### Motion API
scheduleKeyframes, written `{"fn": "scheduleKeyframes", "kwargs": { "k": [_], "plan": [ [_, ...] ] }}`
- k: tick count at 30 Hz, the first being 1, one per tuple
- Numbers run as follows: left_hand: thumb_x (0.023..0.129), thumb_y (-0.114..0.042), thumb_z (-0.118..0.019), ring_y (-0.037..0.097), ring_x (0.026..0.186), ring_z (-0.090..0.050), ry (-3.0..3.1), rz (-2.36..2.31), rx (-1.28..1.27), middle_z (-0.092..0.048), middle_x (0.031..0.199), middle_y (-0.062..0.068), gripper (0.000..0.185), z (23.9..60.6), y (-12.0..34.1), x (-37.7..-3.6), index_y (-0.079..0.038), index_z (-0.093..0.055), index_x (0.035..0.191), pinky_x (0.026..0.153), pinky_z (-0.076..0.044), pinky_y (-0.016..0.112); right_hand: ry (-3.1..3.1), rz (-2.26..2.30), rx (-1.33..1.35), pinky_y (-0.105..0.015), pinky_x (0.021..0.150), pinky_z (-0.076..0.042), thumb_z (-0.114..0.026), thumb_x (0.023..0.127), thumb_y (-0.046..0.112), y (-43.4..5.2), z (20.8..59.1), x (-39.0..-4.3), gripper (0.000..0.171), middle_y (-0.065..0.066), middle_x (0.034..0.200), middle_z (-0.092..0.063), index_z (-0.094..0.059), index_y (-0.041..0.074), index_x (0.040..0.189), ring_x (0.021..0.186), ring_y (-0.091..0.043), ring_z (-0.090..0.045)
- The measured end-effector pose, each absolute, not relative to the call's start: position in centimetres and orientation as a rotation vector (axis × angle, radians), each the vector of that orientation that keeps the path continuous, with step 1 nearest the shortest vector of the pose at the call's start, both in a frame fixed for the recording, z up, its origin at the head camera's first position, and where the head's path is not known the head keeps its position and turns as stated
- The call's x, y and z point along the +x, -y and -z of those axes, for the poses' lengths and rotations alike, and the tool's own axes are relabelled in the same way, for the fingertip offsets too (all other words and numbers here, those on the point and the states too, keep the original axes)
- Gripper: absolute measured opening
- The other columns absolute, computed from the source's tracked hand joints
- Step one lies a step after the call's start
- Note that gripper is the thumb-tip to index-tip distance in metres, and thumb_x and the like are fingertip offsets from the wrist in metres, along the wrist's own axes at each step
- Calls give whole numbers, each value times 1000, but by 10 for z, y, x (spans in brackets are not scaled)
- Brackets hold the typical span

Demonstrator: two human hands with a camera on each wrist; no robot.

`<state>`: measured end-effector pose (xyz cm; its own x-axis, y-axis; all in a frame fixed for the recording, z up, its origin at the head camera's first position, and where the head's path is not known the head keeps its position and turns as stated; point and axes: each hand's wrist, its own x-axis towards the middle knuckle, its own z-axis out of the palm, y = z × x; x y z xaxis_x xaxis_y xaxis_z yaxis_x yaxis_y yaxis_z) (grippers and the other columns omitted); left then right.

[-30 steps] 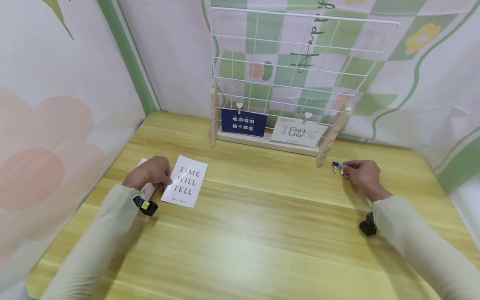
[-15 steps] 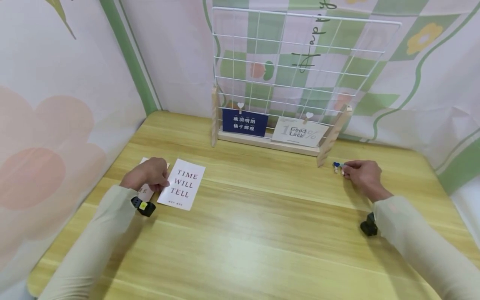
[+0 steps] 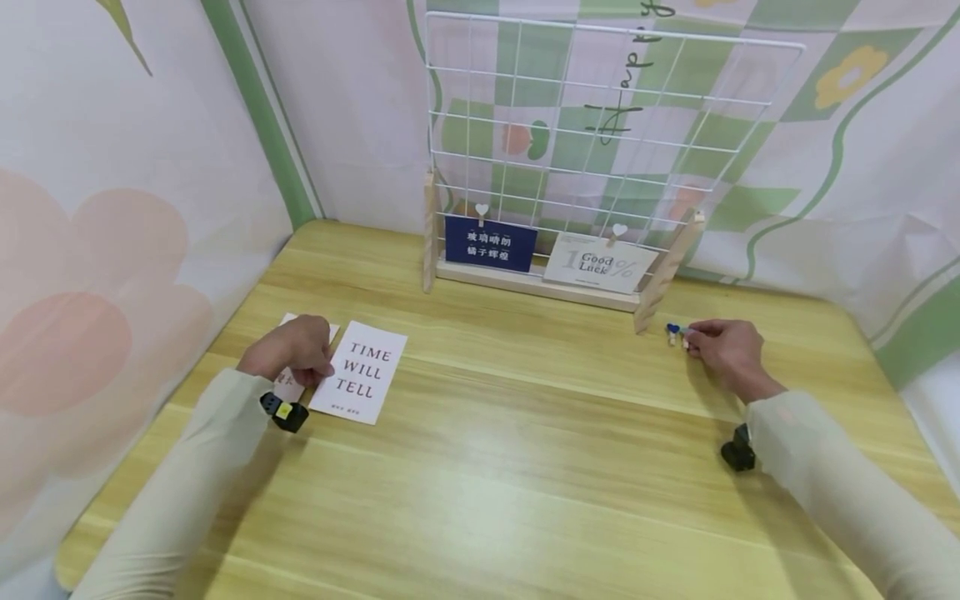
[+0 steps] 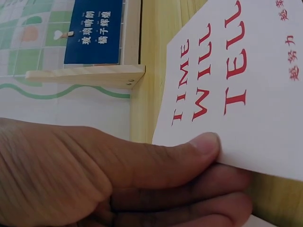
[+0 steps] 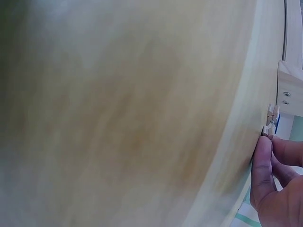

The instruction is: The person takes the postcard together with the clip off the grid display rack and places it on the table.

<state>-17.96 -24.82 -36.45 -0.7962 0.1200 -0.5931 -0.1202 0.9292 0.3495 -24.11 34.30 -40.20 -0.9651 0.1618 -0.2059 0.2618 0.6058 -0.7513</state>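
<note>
Left hand [image 3: 298,346]: fingers curled, thumb laid over the left edge of the "TIME WILL TELL" card [image 3: 358,372], pinching it near the table [image 3: 480,492]. Right hand [image 3: 726,350]: thumb and forefinger nearly together on a small light-blue-topped clip [image 3: 685,338], a dark blue heart clip [image 3: 672,333] just beside it. Handling, as judged: thin card, best pinched lightly at the margin, held flat and clear of its lettering; clip best taken singly by its end, without catching its neighbour. Obstruction: a second card [image 3: 288,387], partly hidden beneath the left hand, liable to be dragged along. Surroundings: white wire grid [image 3: 615,31] in a wooden stand [image 3: 536,289], its right foot near the clips; on the grid, navy card [image 3: 491,243] at left and "Good Luck" card [image 3: 600,263] at right, each under a white heart clip, occupying the lowest part.
</note>
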Motion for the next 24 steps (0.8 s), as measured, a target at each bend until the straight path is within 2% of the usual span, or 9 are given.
{"fn": "scheduleKeyframes", "kwargs": {
  "k": [14, 24],
  "plan": [
    [90, -2, -67, 18, 64, -65, -2430, -465, -60, -67, 76, 13, 8, 362, 246, -181, 4, -63, 93, 57, -54, 24, -2710, 1288, 367, -21, 68, -58, -57, 99, 12, -343, 400, -241, 40, 11, 78, -64, -53, -14, 129, 65, 4, -65],
    [86, 0, -70, 16, 59, -62, -2437, -503, -32, -65, 69, 10, 10, 360, 247, -178, 2, -62, 81, 55, -53, 23, -2709, 1283, 366, -21, 68, -58, -57, 99, 14, -343, 400, -240, 40, 12, 76, -65, -54, -14, 129, 65, 4, -65]
  ]
}}
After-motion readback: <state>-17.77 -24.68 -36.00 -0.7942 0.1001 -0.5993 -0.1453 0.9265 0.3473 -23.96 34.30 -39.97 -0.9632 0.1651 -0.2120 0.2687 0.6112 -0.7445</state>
